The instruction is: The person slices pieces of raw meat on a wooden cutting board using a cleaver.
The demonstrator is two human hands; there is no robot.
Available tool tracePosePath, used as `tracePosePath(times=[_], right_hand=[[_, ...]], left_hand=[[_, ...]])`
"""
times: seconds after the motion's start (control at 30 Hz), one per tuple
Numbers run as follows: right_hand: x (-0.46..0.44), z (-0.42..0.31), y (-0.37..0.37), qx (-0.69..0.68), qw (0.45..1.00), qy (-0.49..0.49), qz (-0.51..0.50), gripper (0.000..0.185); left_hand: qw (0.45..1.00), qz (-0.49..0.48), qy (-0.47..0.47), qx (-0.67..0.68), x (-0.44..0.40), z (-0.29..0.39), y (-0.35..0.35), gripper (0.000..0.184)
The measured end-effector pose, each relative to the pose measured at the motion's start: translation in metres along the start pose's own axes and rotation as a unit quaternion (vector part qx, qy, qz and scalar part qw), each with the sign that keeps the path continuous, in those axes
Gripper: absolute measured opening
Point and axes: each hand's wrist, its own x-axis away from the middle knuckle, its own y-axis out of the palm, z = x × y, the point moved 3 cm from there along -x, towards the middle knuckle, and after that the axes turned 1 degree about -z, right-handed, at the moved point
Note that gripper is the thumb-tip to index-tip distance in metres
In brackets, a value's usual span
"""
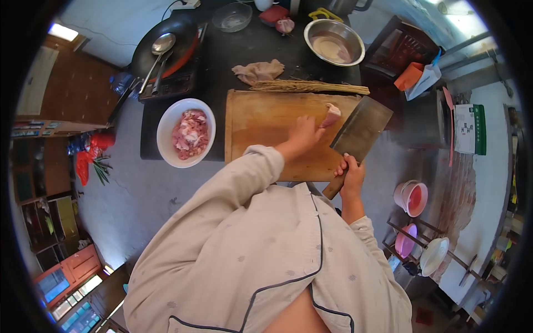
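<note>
My right hand [352,175] is wrapped round the wooden handle of a broad cleaver [363,127]. The blade slants over the right edge of the wooden cutting board [252,127]. My left hand [304,135] is low over the board, its fingers closed at the near end of a piece of meat [332,115], pale on top and pink below. The meat stands beside the blade's left edge. Left of the board, a white bowl [163,136] contains chopped pink meat [191,135].
A straw whisk [311,87] and a crumpled cloth [259,72] lie behind the board. Farther back are a metal basin [355,53], a glass bowl [232,18] and an onion [285,25]. At the back left, a wok [145,50] holds a ladle [163,44].
</note>
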Motion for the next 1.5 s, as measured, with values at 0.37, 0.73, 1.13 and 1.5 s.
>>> tracePosePath(times=[0.37, 0.73, 1.13, 1.5], right_hand=[[-0.036, -0.012, -0.083, 0.001, 0.998, 0.055, -0.007, 0.019], [-0.068, -0.014, -0.045, 0.15, 0.975, 0.074, -0.148, 0.019], [-0.074, 0.022, -0.008, 0.461, 0.848, 0.005, -0.26, 0.027], [-0.076, 0.032, -0.013, 0.498, 0.835, -0.008, -0.233, 0.031]], left_hand=[[0.862, -0.03, -0.226, 0.452, -0.06, 0.007, 0.038, 0.015], [0.782, 0.056, -0.352, 0.511, 0.055, -0.058, -0.026, 0.018], [0.97, 0.13, -0.202, -0.047, 0.073, -0.025, -0.06, 0.028], [0.973, 0.198, -0.12, -0.003, 0.036, -0.048, -0.03, 0.027]])
